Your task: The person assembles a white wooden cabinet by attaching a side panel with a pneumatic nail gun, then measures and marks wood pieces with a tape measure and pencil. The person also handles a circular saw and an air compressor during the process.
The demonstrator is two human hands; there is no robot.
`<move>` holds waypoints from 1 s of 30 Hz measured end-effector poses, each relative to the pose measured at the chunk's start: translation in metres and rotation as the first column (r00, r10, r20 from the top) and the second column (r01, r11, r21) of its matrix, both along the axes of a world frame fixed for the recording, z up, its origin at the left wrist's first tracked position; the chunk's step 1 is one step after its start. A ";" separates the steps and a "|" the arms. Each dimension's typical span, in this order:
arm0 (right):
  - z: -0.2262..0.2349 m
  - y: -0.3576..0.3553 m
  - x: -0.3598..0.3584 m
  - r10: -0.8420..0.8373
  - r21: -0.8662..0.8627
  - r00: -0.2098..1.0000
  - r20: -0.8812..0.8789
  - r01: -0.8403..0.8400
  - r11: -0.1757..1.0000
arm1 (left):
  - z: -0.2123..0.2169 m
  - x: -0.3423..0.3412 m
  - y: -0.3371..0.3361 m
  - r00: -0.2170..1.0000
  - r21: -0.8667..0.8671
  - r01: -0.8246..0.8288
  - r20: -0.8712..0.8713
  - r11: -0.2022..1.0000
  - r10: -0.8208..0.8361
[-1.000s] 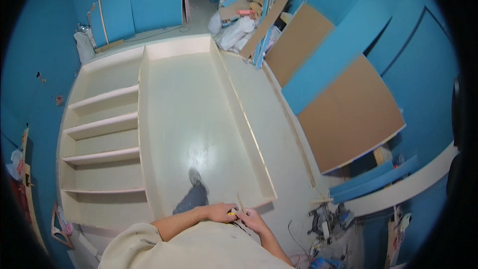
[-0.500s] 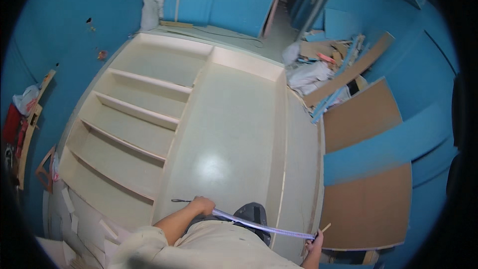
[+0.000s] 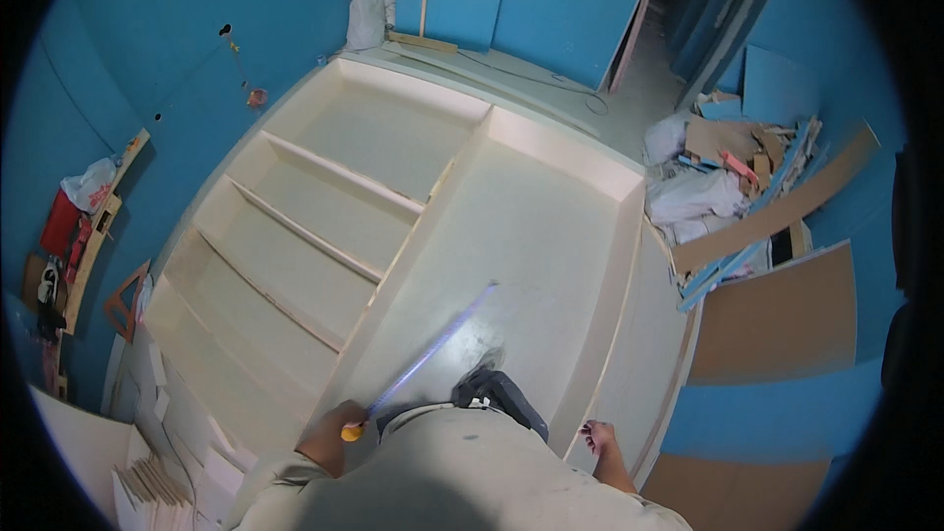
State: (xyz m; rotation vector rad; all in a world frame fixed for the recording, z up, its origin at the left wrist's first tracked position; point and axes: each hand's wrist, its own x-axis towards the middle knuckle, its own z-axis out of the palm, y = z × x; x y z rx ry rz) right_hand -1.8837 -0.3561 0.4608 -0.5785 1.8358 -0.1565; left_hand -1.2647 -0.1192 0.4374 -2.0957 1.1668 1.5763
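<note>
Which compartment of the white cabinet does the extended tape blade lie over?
The large undivided compartment on the right; the tape blade runs from the left hand across it, not over the shelved compartments.

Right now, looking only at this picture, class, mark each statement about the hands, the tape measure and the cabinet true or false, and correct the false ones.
1. The left hand holds a tape measure with its blade pulled out. True.
2. The blade reaches over the cabinet lying on the floor. True.
3. The right hand grips the blade's far end. False: it is apart from the blade, by the cabinet's right side wall.
4. The walls are red. False: they are blue.
5. The shelves are in the cabinet's right half. False: the left half.
</note>
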 end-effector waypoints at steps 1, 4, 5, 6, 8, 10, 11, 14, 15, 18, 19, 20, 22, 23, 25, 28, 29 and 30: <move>0.003 -0.049 0.005 0.071 0.001 0.996 -0.051 -0.071 0.997 | -0.012 -0.001 -0.014 0.995 0.002 -0.097 0.010 0.995 0.097; -0.031 -0.161 0.020 0.373 -0.031 0.922 -0.099 -0.378 0.925 | -0.015 0.003 -0.055 0.947 0.029 -0.314 0.073 0.949 0.312; -0.043 -0.200 -0.018 0.511 -0.087 0.844 -0.159 -0.528 0.845 | 0.008 -0.009 -0.117 0.943 0.026 -0.332 0.010 0.943 0.332; -0.034 -0.238 0.018 0.479 -0.076 0.873 -0.088 -0.486 0.871 | 0.032 -0.010 -0.138 0.913 0.042 -0.408 0.018 0.912 0.407; 0.017 -0.325 0.136 0.511 -0.134 0.859 -0.010 -0.508 0.851 | 0.016 -0.002 -0.157 0.939 0.002 -0.328 0.108 0.945 0.326; 0.049 -0.398 0.198 0.582 -0.238 0.812 -0.032 -0.572 0.785 | -0.013 -0.009 -0.197 0.943 -0.133 -0.327 0.013 0.936 0.332; 0.059 -0.426 0.224 0.615 -0.270 0.787 -0.042 -0.602 0.752 | -0.028 -0.012 -0.214 0.943 -0.195 -0.331 -0.034 0.923 0.331; 0.070 -0.500 0.268 0.658 -0.347 0.751 -0.053 -0.632 0.693 | -0.044 -0.011 -0.307 0.969 -0.123 -0.227 0.075 0.966 0.237; 0.073 -0.516 0.283 0.666 -0.332 0.745 -0.024 -0.635 0.698 | -0.055 -0.010 -0.325 0.974 -0.119 -0.188 0.105 0.975 0.201; 0.044 -0.569 0.273 0.687 -0.200 0.725 0.050 -0.667 0.718 | -0.116 0.033 -0.395 0.962 -0.086 -0.246 0.103 0.966 0.254; 0.021 -0.588 0.245 0.813 -0.204 0.579 0.066 -0.789 0.579 | -0.124 0.051 -0.430 0.973 -0.058 -0.192 0.119 0.980 0.198; 0.006 -0.612 0.235 0.917 -0.217 0.386 0.100 -0.891 0.399 | -0.135 0.079 -0.452 0.984 -0.094 0.091 0.162 0.991 -0.075; 0.027 -0.632 0.209 0.590 0.182 0.806 -0.042 -0.575 0.798 | -0.102 0.109 -0.549 0.983 -0.144 -0.069 0.161 0.987 0.092; 0.040 -0.636 0.216 0.733 -0.094 0.674 0.093 -0.727 0.681 | -0.098 0.139 -0.561 0.961 -0.214 -0.097 0.236 0.972 0.148; 0.070 -0.658 0.197 0.859 -0.480 0.500 0.106 -0.732 0.485 | -0.036 0.155 -0.656 0.967 -0.260 -0.086 0.210 0.962 0.143; 0.009 -0.740 0.203 0.907 -0.167 0.411 0.091 -0.892 0.421 | -0.010 0.200 -0.728 0.934 -0.393 0.275 0.324 0.878 -0.148; -0.020 -0.771 0.190 0.943 -0.104 0.328 0.060 -0.937 0.333 | 0.000 0.201 -0.761 0.943 -0.455 0.225 0.323 0.862 -0.076; -0.045 -0.805 0.178 0.971 -0.038 0.238 0.035 -0.970 0.239 | 0.006 0.201 -0.788 0.948 -0.514 0.173 0.319 0.840 -0.001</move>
